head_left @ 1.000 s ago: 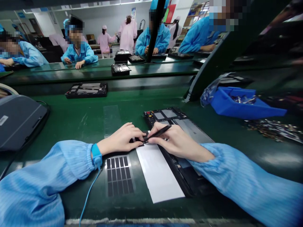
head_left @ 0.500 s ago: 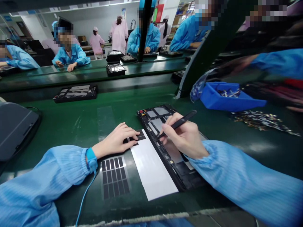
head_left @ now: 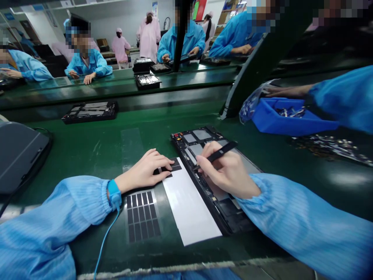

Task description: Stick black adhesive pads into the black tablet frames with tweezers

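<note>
Pressing down at the lower middle of the frame, the left hand, fingers curved over a small black pad at the top end of a white paper strip; whether pinched or only pinned, impossible to tell. Just right of it, the right hand, closed in a pen grip on a slim black tool, tip angled down beside the pad, at the edge of an open black tablet housing. Apparently mid-step in fitting small pads into the housing, with the next move seeming to call for careful tip work to free the pad, the left fingers partly in the way. Below the left wrist, a sheet of dark pads on the green bench, and a blue wrist strap with its thin cord. At right, a blue parts bin, a co-worker's hand above it, and scattered small parts. Further off, another housing, then co-workers in blue smocks at upper left.
</note>
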The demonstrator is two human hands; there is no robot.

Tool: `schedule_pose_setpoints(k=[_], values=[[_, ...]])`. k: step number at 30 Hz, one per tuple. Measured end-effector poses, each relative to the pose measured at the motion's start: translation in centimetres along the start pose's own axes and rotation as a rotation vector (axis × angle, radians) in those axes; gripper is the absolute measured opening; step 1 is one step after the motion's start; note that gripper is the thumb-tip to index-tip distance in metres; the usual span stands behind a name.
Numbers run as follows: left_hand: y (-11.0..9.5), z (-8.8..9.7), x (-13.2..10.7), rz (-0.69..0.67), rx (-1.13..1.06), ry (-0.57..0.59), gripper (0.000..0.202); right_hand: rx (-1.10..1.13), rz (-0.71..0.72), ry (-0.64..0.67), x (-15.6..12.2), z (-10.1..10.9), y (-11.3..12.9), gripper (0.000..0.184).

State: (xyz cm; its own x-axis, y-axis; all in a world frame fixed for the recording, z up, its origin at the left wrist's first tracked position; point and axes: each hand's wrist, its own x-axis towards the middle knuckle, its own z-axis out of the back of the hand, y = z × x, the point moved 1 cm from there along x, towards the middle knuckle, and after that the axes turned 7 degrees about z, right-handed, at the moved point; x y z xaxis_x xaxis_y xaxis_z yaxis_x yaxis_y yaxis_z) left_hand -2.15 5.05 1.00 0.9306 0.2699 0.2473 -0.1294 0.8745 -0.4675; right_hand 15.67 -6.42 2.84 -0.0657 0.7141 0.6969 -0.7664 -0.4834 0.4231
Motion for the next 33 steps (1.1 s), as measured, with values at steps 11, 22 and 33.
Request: schedule_pose_setpoints(k=[11,22,33], values=[[-0.01,-0.07,-0.12,0.012,0.002,0.005,0.011,-0.015,0.048,-0.062,-0.48,0.15,0.08,0.018],[-0.07,0.01,-0.13,0.032,-0.003,0.023,0.013,0.055,-0.105,-0.007,-0.46,0.18,0.22,0.022],[0.00,-0.01,-0.03,0.039,-0.008,0.032,0.013,0.068,-0.062,-0.003,-0.26,0.11,0.30,0.023]])
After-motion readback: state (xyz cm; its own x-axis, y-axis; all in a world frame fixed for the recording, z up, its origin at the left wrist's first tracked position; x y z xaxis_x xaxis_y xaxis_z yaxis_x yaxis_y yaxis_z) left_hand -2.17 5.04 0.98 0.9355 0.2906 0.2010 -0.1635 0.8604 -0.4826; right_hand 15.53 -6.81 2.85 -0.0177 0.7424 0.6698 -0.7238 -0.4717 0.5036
